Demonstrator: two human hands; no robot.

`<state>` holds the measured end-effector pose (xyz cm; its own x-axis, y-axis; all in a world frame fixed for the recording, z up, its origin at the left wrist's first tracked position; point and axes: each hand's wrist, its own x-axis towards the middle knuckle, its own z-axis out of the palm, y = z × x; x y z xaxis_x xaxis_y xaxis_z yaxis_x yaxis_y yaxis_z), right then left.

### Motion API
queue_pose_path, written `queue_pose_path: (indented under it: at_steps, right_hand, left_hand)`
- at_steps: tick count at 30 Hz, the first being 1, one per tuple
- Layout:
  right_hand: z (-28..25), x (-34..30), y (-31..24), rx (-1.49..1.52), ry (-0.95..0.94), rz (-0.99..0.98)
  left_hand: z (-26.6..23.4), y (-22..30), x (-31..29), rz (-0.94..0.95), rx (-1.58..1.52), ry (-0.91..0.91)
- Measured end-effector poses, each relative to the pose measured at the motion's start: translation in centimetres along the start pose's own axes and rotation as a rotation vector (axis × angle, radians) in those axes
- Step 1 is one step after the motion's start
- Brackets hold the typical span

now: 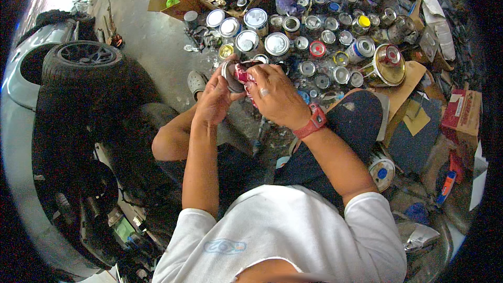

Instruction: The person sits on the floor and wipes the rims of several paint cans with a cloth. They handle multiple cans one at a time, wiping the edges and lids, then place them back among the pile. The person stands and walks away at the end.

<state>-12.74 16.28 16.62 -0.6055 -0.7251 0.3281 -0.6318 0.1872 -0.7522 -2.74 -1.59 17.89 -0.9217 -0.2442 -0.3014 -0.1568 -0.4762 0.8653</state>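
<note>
In front of me, my left hand (214,99) grips a round tin (229,77) with a silver rim and a dark face, tipped on its side. Whether it is a whole can or only a lid, I cannot tell. My right hand (276,94), with a red watch on its wrist, has its fingers closed round a crumpled red-and-white cloth (242,73). The cloth presses against the tin's side nearest that hand. Part of the cloth is hidden under the right fingers.
Many paint cans (276,44) and jars crowd the floor ahead. A cardboard box (222,0) of cans stands behind them. On the left are a car wheel (89,55) and grey-blue bodywork (23,136). At right lie a red box (461,111) and a cutter knife (446,186).
</note>
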Motion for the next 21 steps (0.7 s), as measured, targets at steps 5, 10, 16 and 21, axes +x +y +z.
queue_pose_path:
  at_steps: [5, 10, 16, 21]
  right_hand:
    - [0.3, 0.4, -1.1, 0.103, 0.106, -0.237]
    - [0.3, 0.5, -0.1, 0.575, -0.001, 0.014]
    - [1.6, 0.8, 0.1, 0.8, 0.121, 0.108]
    - [1.0, 1.2, 0.3, 0.702, 0.101, 0.164]
  left_hand:
    - [-1.9, -0.1, 1.2, -0.111, -0.206, -0.092]
    - [-1.9, 0.5, 0.5, -0.098, -0.194, 0.064]
    - [0.6, -0.3, 1.8, -0.005, -0.131, 0.086]
    - [0.4, -0.1, 1.3, -0.128, -0.192, 0.136]
